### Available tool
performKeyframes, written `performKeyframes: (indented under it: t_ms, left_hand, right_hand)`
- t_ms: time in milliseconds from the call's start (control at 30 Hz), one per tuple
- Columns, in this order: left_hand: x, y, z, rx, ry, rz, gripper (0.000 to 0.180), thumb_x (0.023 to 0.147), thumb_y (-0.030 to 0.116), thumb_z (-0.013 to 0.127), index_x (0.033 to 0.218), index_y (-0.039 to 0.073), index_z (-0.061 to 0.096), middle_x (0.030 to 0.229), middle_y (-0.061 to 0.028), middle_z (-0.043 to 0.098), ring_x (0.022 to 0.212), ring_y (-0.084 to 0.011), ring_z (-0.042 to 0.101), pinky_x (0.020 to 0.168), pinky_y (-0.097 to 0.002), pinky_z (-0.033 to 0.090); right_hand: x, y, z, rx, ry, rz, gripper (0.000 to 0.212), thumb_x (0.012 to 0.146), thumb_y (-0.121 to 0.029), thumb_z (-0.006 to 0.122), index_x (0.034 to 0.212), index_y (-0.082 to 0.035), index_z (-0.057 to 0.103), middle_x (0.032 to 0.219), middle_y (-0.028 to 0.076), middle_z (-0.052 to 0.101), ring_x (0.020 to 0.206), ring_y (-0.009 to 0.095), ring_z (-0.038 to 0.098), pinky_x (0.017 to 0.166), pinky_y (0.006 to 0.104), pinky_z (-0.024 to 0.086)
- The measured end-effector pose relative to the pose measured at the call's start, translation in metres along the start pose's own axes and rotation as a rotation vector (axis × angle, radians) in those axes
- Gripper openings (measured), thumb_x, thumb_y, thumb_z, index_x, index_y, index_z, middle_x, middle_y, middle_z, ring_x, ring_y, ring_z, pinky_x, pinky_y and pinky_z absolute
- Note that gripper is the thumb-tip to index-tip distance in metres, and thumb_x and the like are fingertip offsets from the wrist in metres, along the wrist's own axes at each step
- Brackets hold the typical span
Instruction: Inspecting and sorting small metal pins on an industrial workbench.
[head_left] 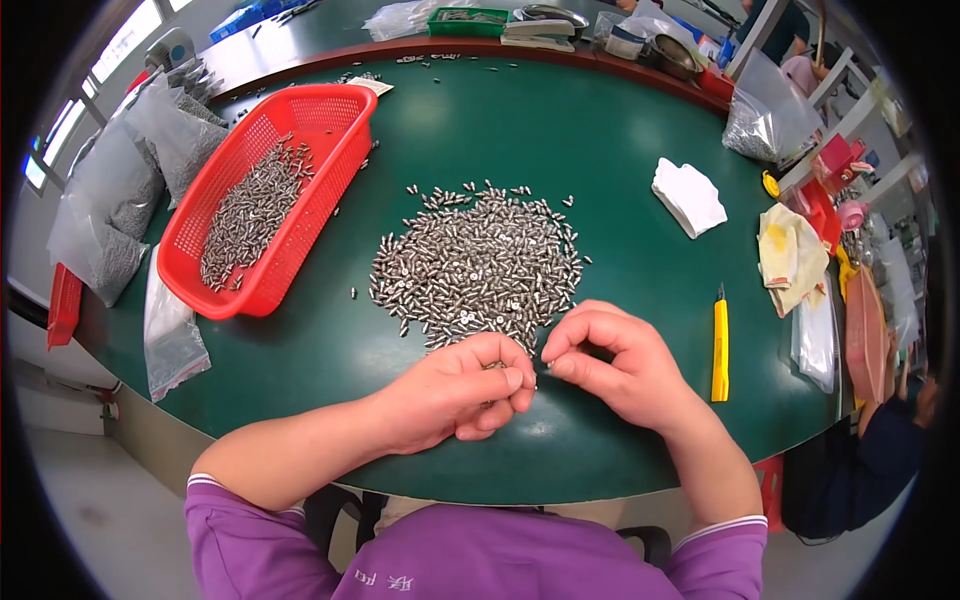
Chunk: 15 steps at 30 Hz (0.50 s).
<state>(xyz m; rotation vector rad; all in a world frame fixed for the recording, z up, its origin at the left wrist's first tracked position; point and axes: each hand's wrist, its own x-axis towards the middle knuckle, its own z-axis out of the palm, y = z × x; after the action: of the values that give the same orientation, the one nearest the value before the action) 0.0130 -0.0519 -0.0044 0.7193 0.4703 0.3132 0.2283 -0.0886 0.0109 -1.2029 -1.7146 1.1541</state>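
Note:
A heap of small silvery metal pieces with tapered ends (480, 260) covers the middle of the green table. Just in front of it, my left hand (450, 395) is curled closed, thumb against the fingers, and a few of the metal pieces show inside its grip. Close to its right, my right hand (625, 370) pinches thumb and forefinger together. Something tiny is at those fingertips, too small to make out for certain. The two hands' fingertips are nearly touching but apart.
A red perforated basket (345, 165) with more metal pieces stands left of the heap. Filled plastic bags (130, 190) line the left edge. On the right lie a yellow cutter knife (720, 350), a white crumpled paper (690, 197) and a stained cloth (790, 255). A green tray (468, 27) sits behind.

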Motion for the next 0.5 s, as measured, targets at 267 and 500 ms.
performKeyframes:
  t_ms: [267, 500]
  left_hand:
    - [-0.001, 0.0, 0.002, 0.012, -0.005, -0.019, 0.012, 0.093, 0.015, 0.051, 0.1, 0.008, 0.046, 0.084, -0.0033, 0.056, 0.058, -0.0054, 0.045, 0.045, -0.0199, 0.033]
    - [-0.001, -0.001, 0.003, 0.077, 0.012, -0.014, 0.011, 0.094, 0.018, 0.05, 0.099, 0.007, 0.046, 0.083, -0.0033, 0.054, 0.058, -0.0055, 0.045, 0.046, -0.0197, 0.034]
  right_hand:
    - [0.003, 0.009, 0.013, 0.071, -0.029, -0.112, 0.011, 0.082, -0.008, 0.066, 0.093, -0.007, 0.067, 0.084, 0.003, 0.059, 0.081, 0.014, 0.056, 0.071, 0.0257, 0.046]
    - [0.004, 0.006, 0.015, -0.074, 0.071, -0.233, 0.013, 0.081, -0.006, 0.065, 0.094, -0.006, 0.068, 0.08, 0.004, 0.06, 0.08, 0.016, 0.057, 0.07, 0.0269, 0.047]
